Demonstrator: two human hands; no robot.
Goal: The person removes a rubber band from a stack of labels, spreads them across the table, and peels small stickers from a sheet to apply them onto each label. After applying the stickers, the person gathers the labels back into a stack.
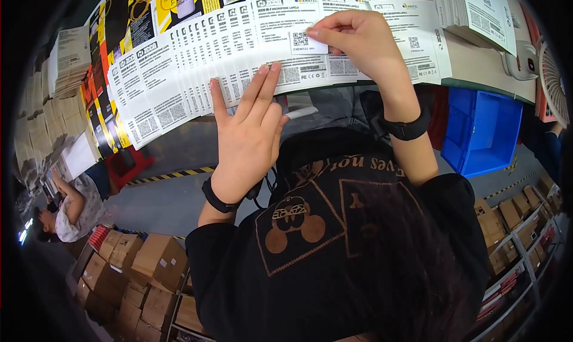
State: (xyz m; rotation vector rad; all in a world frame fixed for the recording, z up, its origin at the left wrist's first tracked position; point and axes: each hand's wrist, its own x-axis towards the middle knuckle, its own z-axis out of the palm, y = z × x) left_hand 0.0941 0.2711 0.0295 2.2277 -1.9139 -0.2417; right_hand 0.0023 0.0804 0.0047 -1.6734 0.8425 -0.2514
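My right hand [365, 46] pinches the right edge of a small white label [307, 48] with a square code. The label lies against the front of a white printed card or flat packet [285, 17] in a long overlapping row. My left hand [246, 148] rests at the near edge of that row, its fingers stretched out and two fingertips touching the printed sheet below the label. To the left, more of the same white pieces [146, 94] overlap closely like a fan. Others lie to the right, partly under my right hand; one piece [412, 40] there carries a similar label.
A stack of white printed pieces [477, 14] stands at the far right, near a small fan [554, 82]. Yellow-black packages [107, 118] lie at the left. Beyond the table edge are a blue bin [486, 130], cardboard boxes [158, 261] and another person [74, 213].
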